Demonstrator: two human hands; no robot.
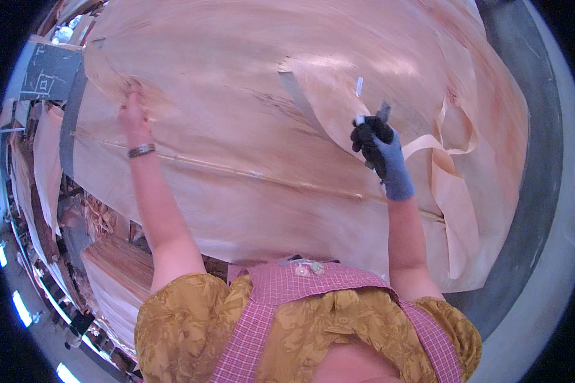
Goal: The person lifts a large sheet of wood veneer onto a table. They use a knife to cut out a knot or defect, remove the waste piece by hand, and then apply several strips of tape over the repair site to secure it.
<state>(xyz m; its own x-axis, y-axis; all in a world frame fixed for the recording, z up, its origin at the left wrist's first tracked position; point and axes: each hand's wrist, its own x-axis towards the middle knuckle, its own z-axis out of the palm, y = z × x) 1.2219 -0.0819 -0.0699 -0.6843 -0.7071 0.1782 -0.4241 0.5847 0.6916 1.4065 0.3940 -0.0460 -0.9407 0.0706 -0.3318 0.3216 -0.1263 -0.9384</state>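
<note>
A wide veneer sheet point(236, 127) lies spread over the table point(536, 191) before the worker. The bare left hand point(131, 113) presses flat on its far left edge, fingers together. The gloved right hand point(378, 148) is clenched around a small tool point(382, 113) above the sheet's torn right part.

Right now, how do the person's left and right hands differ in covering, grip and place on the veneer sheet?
The left hand is bare, with a metal bracelet at the wrist; the right hand wears a grey and black glove. The left hand lies flat on the veneer sheet near its left edge, holding nothing; the right hand is closed on a small tool near the torn flap. Both reach out over the same sheet.
</note>
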